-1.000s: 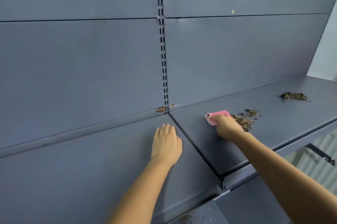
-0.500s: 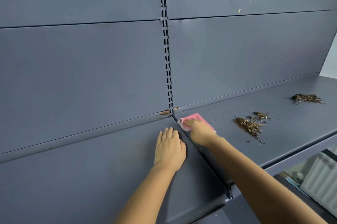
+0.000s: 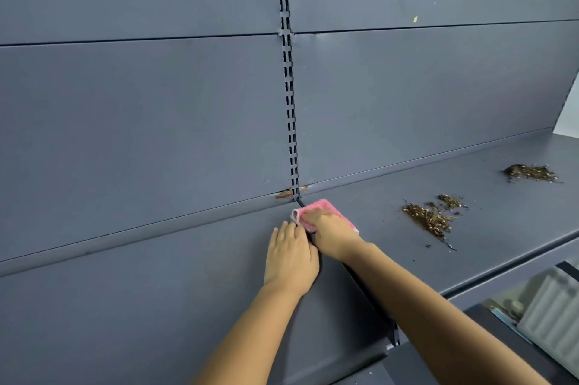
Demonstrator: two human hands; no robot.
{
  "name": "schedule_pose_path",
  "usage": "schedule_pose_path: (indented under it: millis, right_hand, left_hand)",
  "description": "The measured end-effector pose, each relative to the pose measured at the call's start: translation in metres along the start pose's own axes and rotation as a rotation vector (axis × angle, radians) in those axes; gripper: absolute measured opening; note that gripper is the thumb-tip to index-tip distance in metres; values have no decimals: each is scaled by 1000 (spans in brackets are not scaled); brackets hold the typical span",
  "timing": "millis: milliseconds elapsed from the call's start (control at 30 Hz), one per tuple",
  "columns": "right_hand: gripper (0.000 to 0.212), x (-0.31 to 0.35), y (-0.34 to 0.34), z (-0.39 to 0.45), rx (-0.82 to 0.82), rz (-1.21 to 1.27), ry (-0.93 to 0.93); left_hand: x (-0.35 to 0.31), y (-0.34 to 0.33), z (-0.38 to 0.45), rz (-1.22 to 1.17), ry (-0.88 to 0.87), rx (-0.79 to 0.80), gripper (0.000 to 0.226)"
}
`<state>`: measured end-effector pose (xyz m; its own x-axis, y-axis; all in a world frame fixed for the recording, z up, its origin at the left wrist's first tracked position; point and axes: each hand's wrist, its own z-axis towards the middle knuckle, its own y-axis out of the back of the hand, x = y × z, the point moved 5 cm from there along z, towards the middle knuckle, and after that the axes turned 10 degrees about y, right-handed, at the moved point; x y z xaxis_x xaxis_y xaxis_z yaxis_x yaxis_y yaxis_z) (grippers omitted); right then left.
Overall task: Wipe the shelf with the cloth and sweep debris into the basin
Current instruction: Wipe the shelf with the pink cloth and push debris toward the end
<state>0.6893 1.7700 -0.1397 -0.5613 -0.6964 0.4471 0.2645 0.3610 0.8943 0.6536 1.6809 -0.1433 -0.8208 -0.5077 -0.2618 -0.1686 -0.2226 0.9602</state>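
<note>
A pink cloth [image 3: 316, 207] lies on the grey shelf [image 3: 391, 246] at the seam where two shelf boards meet, close to the back wall. My right hand [image 3: 332, 232] presses down on it, covering its near half. My left hand [image 3: 289, 259] rests flat, fingers together, on the left shelf board, touching the right hand's side. Brown debris sits on the right board in a near pile [image 3: 429, 218], a small patch [image 3: 451, 201] and a far pile [image 3: 531, 172]. No basin is in view.
A slotted upright [image 3: 289, 102] runs up the grey back panel above the seam. Rusty marks [image 3: 284, 194] sit at its foot. The shelf's front edge [image 3: 501, 271] drops off at right; below it lies a white ribbed object [image 3: 551, 318].
My right hand has slid the cloth left, away from the debris, to the seam between the boards. The left hand stayed flat, and the two hands now touch. The view shifted slightly.
</note>
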Motion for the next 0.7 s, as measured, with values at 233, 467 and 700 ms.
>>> schedule_pose_path:
  millis: [233,467,700]
  right_hand:
    - [49,-67,37,-22,-128,65,-33]
    - [51,-80,58,-29,-118,64,-66]
    - [46,-21,38,-63,-117,84,165]
  left_hand:
    - [0,0,-1,25,3,-1,48]
    - [-2,4,-4,45,46,-30,46]
    - [-3,4,-3,50,46,-37,45]
